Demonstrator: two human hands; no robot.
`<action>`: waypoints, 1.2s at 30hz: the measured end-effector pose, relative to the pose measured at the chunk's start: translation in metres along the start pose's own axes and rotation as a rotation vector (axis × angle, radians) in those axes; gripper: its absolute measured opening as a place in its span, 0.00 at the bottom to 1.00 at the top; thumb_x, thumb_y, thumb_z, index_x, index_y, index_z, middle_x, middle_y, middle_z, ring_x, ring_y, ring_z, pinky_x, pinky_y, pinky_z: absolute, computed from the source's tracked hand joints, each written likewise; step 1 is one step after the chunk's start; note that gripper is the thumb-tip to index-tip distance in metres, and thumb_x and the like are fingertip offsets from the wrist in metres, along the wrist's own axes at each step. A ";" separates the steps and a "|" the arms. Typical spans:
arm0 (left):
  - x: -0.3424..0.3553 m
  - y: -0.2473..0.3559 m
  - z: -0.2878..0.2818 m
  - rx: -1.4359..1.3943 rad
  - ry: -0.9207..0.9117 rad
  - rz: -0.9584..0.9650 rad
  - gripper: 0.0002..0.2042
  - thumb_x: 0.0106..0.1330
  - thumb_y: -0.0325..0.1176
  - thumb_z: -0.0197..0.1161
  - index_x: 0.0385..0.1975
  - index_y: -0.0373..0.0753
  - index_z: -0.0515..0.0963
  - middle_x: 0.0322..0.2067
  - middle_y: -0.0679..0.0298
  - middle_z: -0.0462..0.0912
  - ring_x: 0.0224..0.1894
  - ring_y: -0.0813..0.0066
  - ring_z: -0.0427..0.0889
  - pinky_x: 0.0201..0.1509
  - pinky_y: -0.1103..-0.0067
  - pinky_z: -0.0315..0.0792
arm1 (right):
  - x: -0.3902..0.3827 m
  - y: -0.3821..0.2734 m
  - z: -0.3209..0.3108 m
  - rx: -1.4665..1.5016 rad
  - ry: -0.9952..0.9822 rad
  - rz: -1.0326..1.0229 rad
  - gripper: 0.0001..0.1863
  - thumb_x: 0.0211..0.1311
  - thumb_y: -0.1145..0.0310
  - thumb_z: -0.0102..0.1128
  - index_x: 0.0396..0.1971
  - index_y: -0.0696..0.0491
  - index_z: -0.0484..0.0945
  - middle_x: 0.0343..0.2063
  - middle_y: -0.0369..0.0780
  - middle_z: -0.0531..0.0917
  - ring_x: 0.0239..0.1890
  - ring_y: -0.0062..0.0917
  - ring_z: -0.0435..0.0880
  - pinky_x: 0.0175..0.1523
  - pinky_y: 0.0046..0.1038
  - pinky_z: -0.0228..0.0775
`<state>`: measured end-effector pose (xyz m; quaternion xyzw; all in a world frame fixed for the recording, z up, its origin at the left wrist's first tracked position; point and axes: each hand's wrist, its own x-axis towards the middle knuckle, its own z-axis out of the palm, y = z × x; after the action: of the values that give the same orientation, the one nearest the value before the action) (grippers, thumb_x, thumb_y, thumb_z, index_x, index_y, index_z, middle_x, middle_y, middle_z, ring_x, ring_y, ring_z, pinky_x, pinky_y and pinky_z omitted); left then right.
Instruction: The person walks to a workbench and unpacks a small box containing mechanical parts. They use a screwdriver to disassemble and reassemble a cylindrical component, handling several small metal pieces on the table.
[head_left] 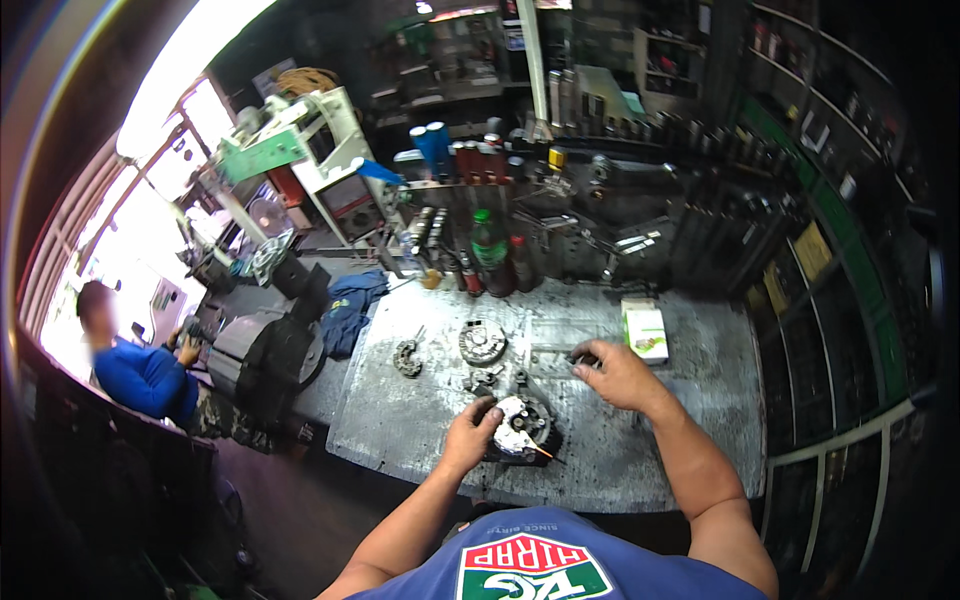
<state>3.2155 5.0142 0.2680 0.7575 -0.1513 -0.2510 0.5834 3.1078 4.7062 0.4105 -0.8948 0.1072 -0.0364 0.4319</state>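
In front of me on the metal workbench (640, 425) sits an alternator housing (522, 425) with a pale, plate-like part on its upper face. A thin orange-tipped piece sticks out at its lower right. My left hand (472, 436) grips the housing's left edge, thumb on top. To the right, my right hand (618, 376) hovers above the bench, its thumb and fingers pinched on a small dark piece (583, 358) too small to name. A round slotted metal end cover (482, 342) lies beyond the housing, and a curved metal part (407, 358) rests left of it.
A green-and-white box (645, 332) stands at the right back. Along the far edge are a green bottle (489, 240), red bottles and spray cans. A dark blue cloth (352, 312) lies on the left. Farther left, a person in blue (150, 375) handles something beside a large machine.
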 end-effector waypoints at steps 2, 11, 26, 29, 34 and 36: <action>-0.005 -0.006 -0.007 0.022 0.004 0.038 0.26 0.83 0.42 0.67 0.71 0.29 0.77 0.60 0.47 0.89 0.62 0.63 0.87 0.69 0.70 0.78 | 0.034 -0.035 -0.013 -0.109 0.045 -0.166 0.19 0.73 0.62 0.72 0.57 0.57 0.87 0.47 0.51 0.93 0.52 0.46 0.93 0.58 0.42 0.84; -0.065 -0.075 -0.092 -0.062 0.156 -0.067 0.29 0.77 0.35 0.73 0.74 0.30 0.75 0.63 0.47 0.88 0.64 0.61 0.88 0.71 0.68 0.79 | 0.203 -0.205 -0.043 -0.394 0.333 -0.596 0.19 0.71 0.66 0.71 0.57 0.59 0.84 0.51 0.52 0.89 0.57 0.50 0.88 0.65 0.46 0.78; -0.077 -0.095 -0.200 -0.012 0.293 -0.051 0.23 0.77 0.28 0.70 0.68 0.25 0.78 0.59 0.47 0.90 0.61 0.62 0.90 0.68 0.69 0.81 | 0.398 -0.323 0.036 -0.695 0.436 -0.569 0.21 0.72 0.65 0.70 0.59 0.57 0.78 0.44 0.57 0.91 0.50 0.56 0.91 0.55 0.52 0.83; -0.070 -0.091 -0.203 -0.075 0.254 -0.048 0.23 0.78 0.28 0.69 0.69 0.25 0.77 0.60 0.46 0.89 0.62 0.62 0.89 0.69 0.69 0.81 | 0.358 -0.356 -0.008 -0.322 0.614 -0.700 0.18 0.76 0.62 0.60 0.55 0.59 0.73 0.46 0.62 0.87 0.54 0.63 0.86 0.59 0.53 0.79; -0.053 -0.082 -0.195 -0.032 0.123 -0.022 0.22 0.78 0.28 0.68 0.69 0.26 0.78 0.61 0.46 0.89 0.63 0.61 0.88 0.70 0.68 0.80 | 0.185 -0.336 -0.046 -0.371 0.411 -0.580 0.22 0.75 0.67 0.65 0.63 0.60 0.75 0.38 0.52 0.89 0.40 0.42 0.92 0.45 0.41 0.84; -0.040 -0.075 -0.187 0.006 0.064 0.014 0.21 0.77 0.28 0.69 0.68 0.28 0.79 0.60 0.48 0.90 0.62 0.61 0.89 0.69 0.67 0.81 | 0.127 -0.289 -0.039 -0.520 0.384 -0.617 0.21 0.70 0.66 0.72 0.58 0.56 0.79 0.41 0.53 0.91 0.46 0.50 0.93 0.51 0.45 0.84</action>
<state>3.2816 5.2068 0.2400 0.7659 -0.1387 -0.2220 0.5872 3.2716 4.8223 0.6567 -0.9407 -0.0811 -0.3010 0.1337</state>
